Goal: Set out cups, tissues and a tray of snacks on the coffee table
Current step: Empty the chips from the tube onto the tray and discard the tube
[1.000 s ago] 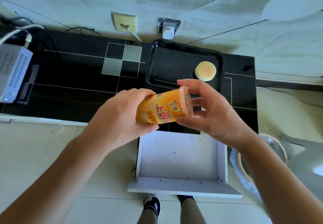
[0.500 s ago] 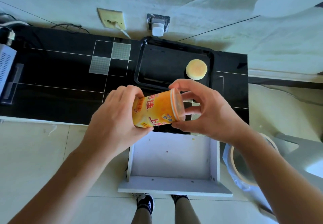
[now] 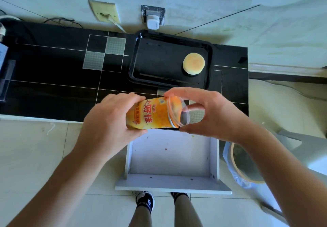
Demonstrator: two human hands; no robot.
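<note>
The left hand [image 3: 109,120] grips the orange snack can [image 3: 152,113] sideways; the right hand [image 3: 210,113] pinches its clear lid [image 3: 177,110]. Beyond the fingers, a tray [image 3: 159,63] holds a bun [image 3: 193,64].

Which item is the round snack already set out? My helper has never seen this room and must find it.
Find the long black table against the wall, then the black tray at its right end. In the tray's right half lies the round golden pastry, the only thing in it.
</note>
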